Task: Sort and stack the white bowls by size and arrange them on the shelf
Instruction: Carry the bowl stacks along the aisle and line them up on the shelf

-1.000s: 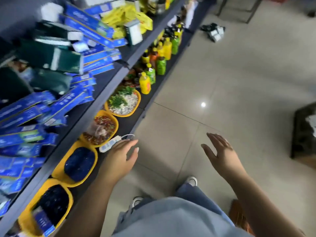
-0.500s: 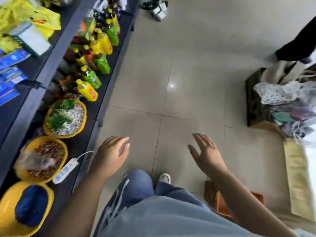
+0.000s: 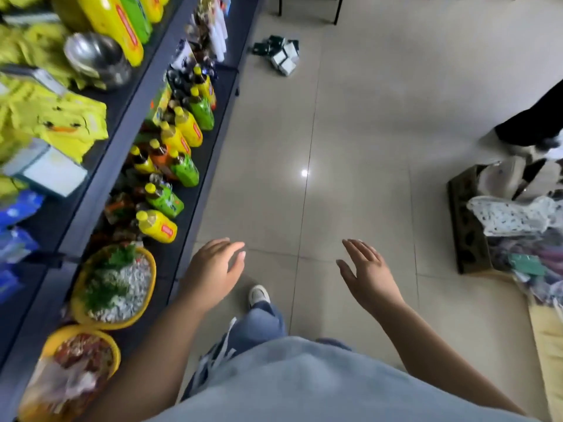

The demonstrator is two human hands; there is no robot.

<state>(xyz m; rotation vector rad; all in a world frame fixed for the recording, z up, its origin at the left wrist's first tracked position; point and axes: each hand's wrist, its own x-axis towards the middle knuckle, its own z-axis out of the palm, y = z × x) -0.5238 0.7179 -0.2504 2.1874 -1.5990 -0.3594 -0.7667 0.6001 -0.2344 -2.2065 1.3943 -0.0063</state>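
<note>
Head view. Over the last second the camera has travelled along the shelf [image 3: 128, 123]. The blue packets [image 3: 18, 208] that filled the left side now sit at the lower left edge. The yellow-capped bottles [image 3: 157, 226], once far up the aisle, are at mid-left beside the left hand [image 3: 213, 269]. A steel bowl [image 3: 94, 59] and big yellow bottles [image 3: 112, 22] have come into the upper left. One shoe [image 3: 259, 295] is stepping forward on the tiled floor [image 3: 350, 147].

Both hands hang over the floor as before. The left grip is loose and holds nothing, and the right hand [image 3: 368, 269] has its fingers spread and bare.

For the task, I judge this to be walking, not sorting: no white bowl is in either grip, and none shows plainly anywhere in the frame. A pale rounded shape inside the cardboard box [image 3: 463, 220] at the right edge might be one, but it is too blurred to call.

Writing: the bottles carry red oval labels and the green bottles [image 3: 164, 201] have printed wraps, all smeared past reading. The yellow packets [image 3: 67, 126] show a duck face and no legible words. The small boxes [image 3: 280, 54] lying on the floor at the top are unreadable too.
</note>
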